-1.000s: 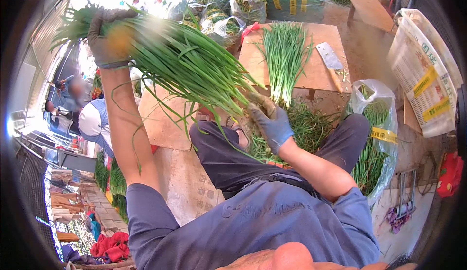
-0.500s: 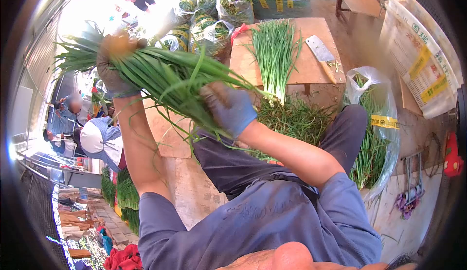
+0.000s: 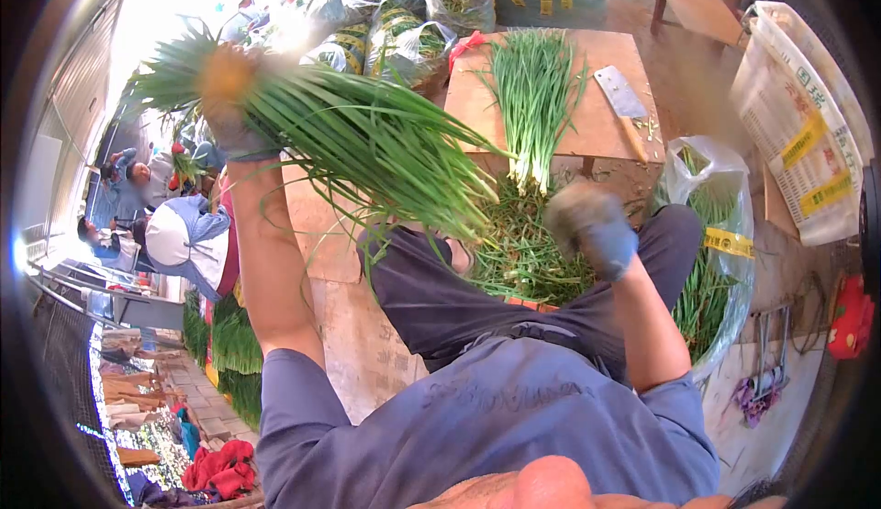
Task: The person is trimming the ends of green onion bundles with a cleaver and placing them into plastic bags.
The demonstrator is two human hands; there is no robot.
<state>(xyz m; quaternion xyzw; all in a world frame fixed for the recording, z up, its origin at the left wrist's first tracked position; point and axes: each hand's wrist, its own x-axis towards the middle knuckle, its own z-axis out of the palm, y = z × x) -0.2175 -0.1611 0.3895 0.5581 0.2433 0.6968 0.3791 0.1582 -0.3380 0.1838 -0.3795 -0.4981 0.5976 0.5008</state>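
My left hand (image 3: 240,110), in a dirty work glove, is raised at the upper left and closed around a large bunch of garlic chives (image 3: 367,137). The leaf tips fan out to the left, while the pale stem ends spread down to the right. My right hand (image 3: 592,229), in a grey and blue glove, is apart from the bunch, over the loose trimmings (image 3: 523,252) between my knees. Motion smears its fingers. Beyond it, another bunch of garlic chives (image 3: 535,96) lies on a wooden board (image 3: 468,105), with a cleaver (image 3: 621,96) to its right.
A clear plastic bag (image 3: 725,192) of greens stands by my right knee. Farther right are white plastic crates (image 3: 798,123). Several wrapped bundles (image 3: 459,0) are stacked behind the board. At left, other people work, one in a white and blue top (image 3: 188,243).
My right hand has left the bunch and moved right, toward my right knee. The bunch remains in my left hand, its stem ends now fanned out. The view has shifted slightly.
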